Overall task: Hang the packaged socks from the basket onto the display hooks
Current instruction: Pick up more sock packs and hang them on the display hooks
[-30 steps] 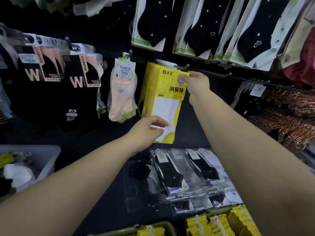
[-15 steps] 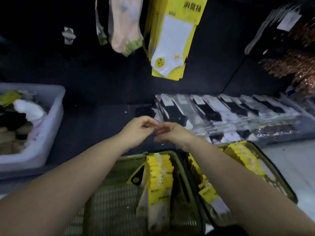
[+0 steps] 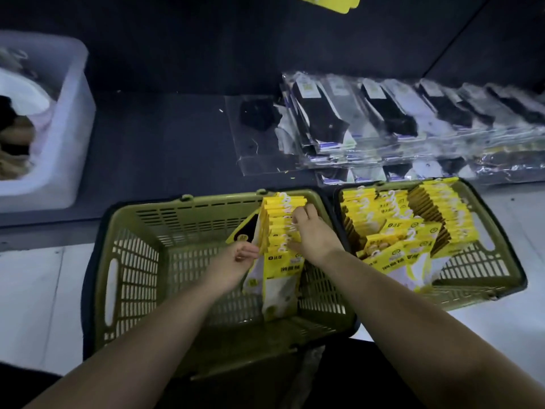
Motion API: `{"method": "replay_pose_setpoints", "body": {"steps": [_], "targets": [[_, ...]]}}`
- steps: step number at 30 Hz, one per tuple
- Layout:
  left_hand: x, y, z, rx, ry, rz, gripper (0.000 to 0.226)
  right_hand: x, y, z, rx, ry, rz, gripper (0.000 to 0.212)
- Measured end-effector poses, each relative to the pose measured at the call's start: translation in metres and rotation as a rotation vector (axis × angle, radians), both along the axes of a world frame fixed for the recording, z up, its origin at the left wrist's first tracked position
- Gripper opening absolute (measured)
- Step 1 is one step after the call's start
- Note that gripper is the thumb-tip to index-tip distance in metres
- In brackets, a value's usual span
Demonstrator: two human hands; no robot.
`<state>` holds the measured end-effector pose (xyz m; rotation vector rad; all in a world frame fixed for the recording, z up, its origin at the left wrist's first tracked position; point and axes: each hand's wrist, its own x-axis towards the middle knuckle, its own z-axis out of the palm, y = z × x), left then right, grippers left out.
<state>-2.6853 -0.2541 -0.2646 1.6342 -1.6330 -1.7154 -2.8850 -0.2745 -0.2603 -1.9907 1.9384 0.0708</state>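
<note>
In the green basket [image 3: 138, 255] the right hand [image 3: 314, 236] pinches yellow sock packs [image 3: 283, 273] between thumb and fingers; the left hand [image 3: 233, 262] has fingers curled against them, grip unclear

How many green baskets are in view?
2. The left basket, nearest, holds one row of yellow sock packs; the right basket sits beside it, fuller. None seems hidden.

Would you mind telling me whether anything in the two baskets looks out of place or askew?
Yes. In the right basket, the front yellow packs lie tipped and slanted, unlike the upright rows behind them. In the left basket, one dark pack leans crooked beside the upright stack.
</note>
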Motion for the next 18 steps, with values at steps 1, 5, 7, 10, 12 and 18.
{"method": "replay_pose_setpoints", "body": {"steps": [1, 5, 7, 10, 12, 18], "targets": [[0.000, 0.002, -0.002, 0.011, 0.003, -0.001, 0.023, -0.001, 0.005, -0.003, 0.021, 0.055, 0.048, 0.044], [-0.001, 0.011, -0.011, 0.039, 0.006, -0.014, 0.020, -0.004, 0.025, -0.023, 0.051, 0.208, 0.178, 0.048], [-0.001, 0.013, -0.014, 0.052, 0.023, -0.003, 0.021, -0.005, 0.032, -0.029, 0.020, 0.222, 0.179, 0.045], [-0.001, 0.015, -0.016, 0.067, 0.055, 0.000, 0.024, -0.007, 0.035, -0.029, -0.026, 0.313, 0.208, 0.040], [0.002, 0.016, -0.014, 0.048, 0.062, -0.021, 0.039, -0.008, 0.029, -0.017, 0.049, 0.248, 0.205, 0.029], [0.004, 0.020, -0.010, 0.071, 0.132, -0.016, 0.038, 0.002, 0.013, 0.043, 0.212, -0.699, -0.023, 0.020]]}}
